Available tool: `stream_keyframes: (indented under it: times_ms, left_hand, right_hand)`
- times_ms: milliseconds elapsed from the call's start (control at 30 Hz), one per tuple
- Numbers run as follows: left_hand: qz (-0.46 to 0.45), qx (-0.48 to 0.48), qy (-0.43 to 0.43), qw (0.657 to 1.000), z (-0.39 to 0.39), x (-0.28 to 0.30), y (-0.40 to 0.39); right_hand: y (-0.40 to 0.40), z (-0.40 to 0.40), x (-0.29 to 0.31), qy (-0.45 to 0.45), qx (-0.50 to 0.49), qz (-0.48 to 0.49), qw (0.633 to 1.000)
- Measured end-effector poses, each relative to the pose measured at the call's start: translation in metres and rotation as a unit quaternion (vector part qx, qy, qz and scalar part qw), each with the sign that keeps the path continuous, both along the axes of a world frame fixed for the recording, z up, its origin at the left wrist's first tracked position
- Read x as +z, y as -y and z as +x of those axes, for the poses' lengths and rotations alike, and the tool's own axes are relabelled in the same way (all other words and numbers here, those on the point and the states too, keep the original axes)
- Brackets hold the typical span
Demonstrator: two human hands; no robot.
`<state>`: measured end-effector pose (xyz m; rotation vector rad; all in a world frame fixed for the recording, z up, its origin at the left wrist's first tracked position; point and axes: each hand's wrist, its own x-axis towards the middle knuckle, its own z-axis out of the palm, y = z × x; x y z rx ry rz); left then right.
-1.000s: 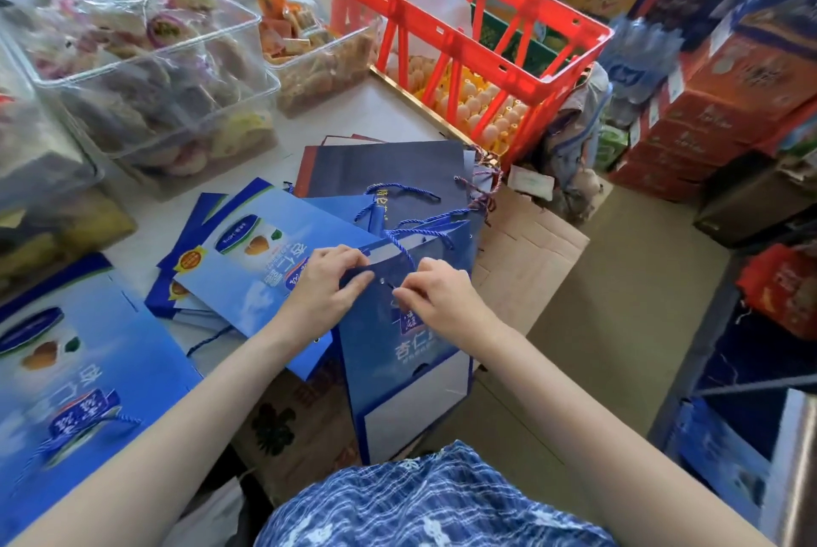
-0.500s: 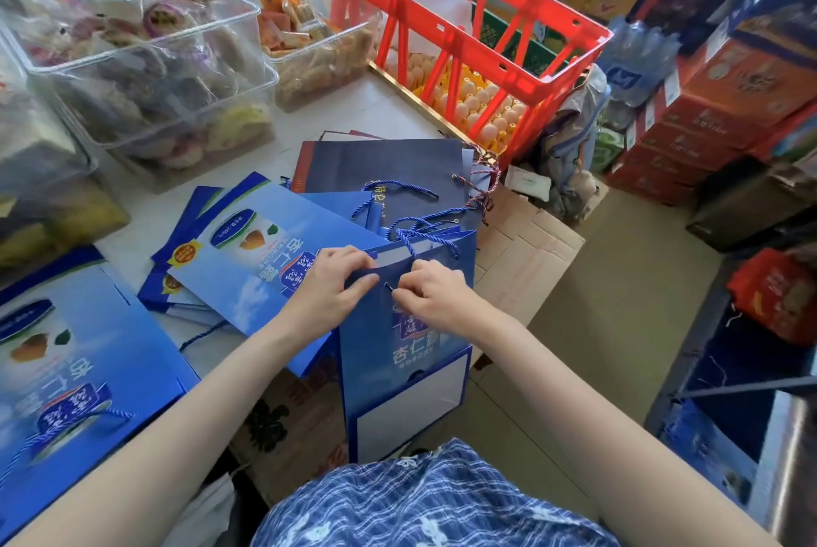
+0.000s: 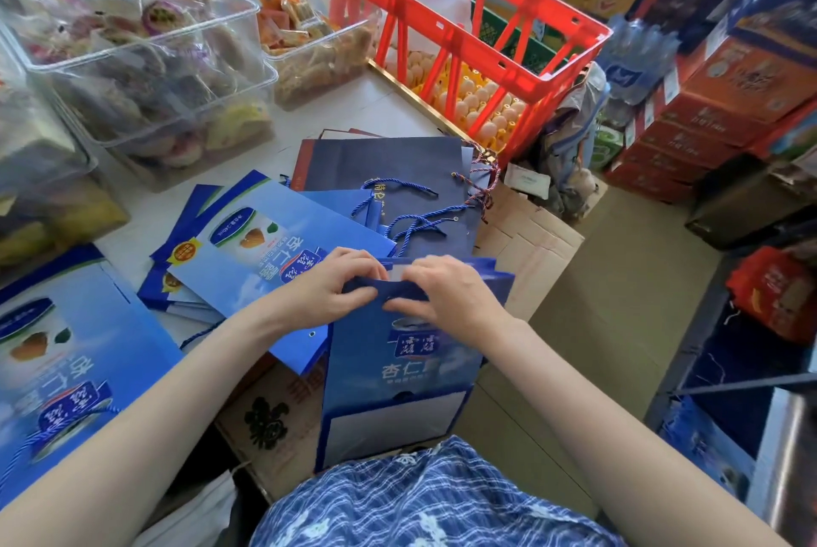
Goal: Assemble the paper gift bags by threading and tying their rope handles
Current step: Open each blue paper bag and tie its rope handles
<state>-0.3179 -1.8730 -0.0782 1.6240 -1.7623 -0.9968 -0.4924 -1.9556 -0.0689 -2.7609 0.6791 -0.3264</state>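
1. Left hand pinched top edge of bag.
2. Right hand gripped same edge.
3. Bag stood upright off worktop edge, against lap.
4. Flat bags lay on worktop.

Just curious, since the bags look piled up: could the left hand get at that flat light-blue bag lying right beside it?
Probably yes. The flat light-blue bag lies face up on top of its stack, right beside the left hand, with nothing over it. But both hands grip the upright bag's top edge, so the left would have to let go.
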Motion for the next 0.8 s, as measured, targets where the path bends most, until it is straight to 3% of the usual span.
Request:
stream_keyframes:
  times_ms: [100,233,367,467,600,700,800]
  left_hand:
    - [-0.033,-0.027,0.085,0.995,-0.004,-0.003,-0.001]
    - [-0.202,0.001,0.231,0.952,-0.011,-0.014,-0.005]
    - [-0.215,0.064,0.196,0.955,-0.019,-0.022,-0.009]
    - [-0.221,0.056,0.178,0.957,-0.02,-0.021,-0.011]
    - [-0.299,0.028,0.233,0.925,-0.023,-0.014,-0.012]
    - [-0.331,0.037,0.255,0.908,-0.024,-0.014,-0.015]
    - [-0.32,0.034,0.255,0.912,-0.023,-0.017,-0.017]
  right_hand:
    - [-0.002,-0.006,-0.008,0.02,-0.022,0.057,0.998]
    - [-0.01,-0.007,-0.008,0.029,-0.043,0.122,0.991]
    - [-0.006,-0.007,0.007,0.025,-0.066,0.288,0.955]
    - [0.005,-0.006,0.023,0.002,-0.13,0.458,0.88]
    - [0.011,0.0,0.032,-0.126,-0.1,0.481,0.862]
    - [0.012,0.001,0.033,-0.112,-0.088,0.519,0.843]
    - [0.009,0.006,0.031,-0.087,-0.126,0.507,0.848]
